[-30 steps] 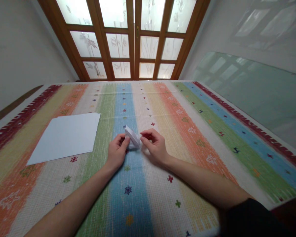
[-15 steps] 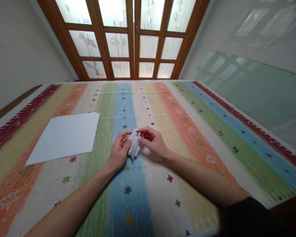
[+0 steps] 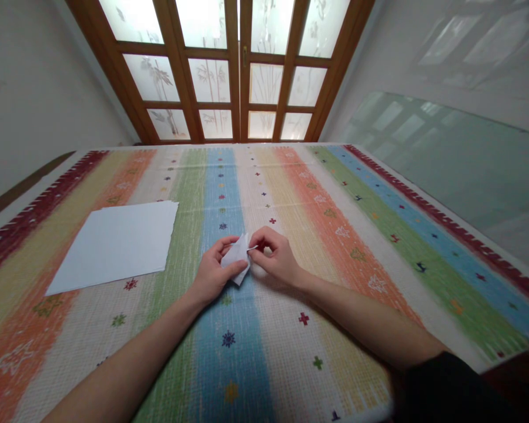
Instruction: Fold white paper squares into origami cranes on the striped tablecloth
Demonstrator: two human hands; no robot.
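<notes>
A small folded piece of white paper sits between both hands over the blue stripe of the tablecloth. My left hand grips its left side, thumb on top and fingers curled behind. My right hand pinches the paper's right edge between thumb and forefinger. Both forearms rest low over the table. Part of the paper is hidden behind my fingers.
A stack of white paper sheets lies to the left on the striped tablecloth. Wooden glazed doors stand beyond the table's far edge. A glass panel leans against the right wall.
The folded paper has been turned from standing upright to lying flatter in my left hand. My right hand moved in closer and now pinches its right edge.
</notes>
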